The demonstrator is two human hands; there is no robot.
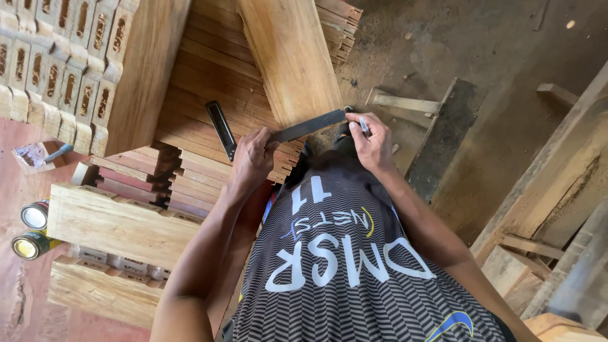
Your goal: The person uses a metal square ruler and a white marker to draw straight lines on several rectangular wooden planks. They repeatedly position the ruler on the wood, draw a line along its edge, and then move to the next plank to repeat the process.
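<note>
Head view, looking down over the person's striped jersey point(354, 278) to the work below.

Left hand point(252, 155): closed down on the dark blade of a metal try square point(304, 126), fingers pressing it flat against the near end of a broad wooden plank point(288, 57). The blade runs across the plank's end from the left hand towards the right hand. The square's other arm point(221, 130), dark with a pale strip, lies off to the left over a stack of wooden slats point(202, 95).

Right hand point(372, 144): curled shut around a small pale marker or pencil point(363, 124); which of the two it is cannot be told at this size. Its tip sits at the right-hand end of the blade, at the plank's corner.

The plank lies lengthwise on top of the slat stack, running away from the person. Further slats point(190, 174), some reddish, are stepped below the left forearm.

Surroundings: to the upper left, rows of notched timber pieces point(57, 63) stand packed against a thick board. Lower left, two pale planks point(120, 225) rest over more notched pieces, with two round tins point(31, 231) just beside them on the reddish floor point(25, 171). A small block with a grey tool point(44, 154) sits near. To the right, the dirt floor point(443, 38) carries loose offcuts point(405, 102) and a dark board point(443, 136); heavier timbers point(551, 183) lean at the far right.
</note>
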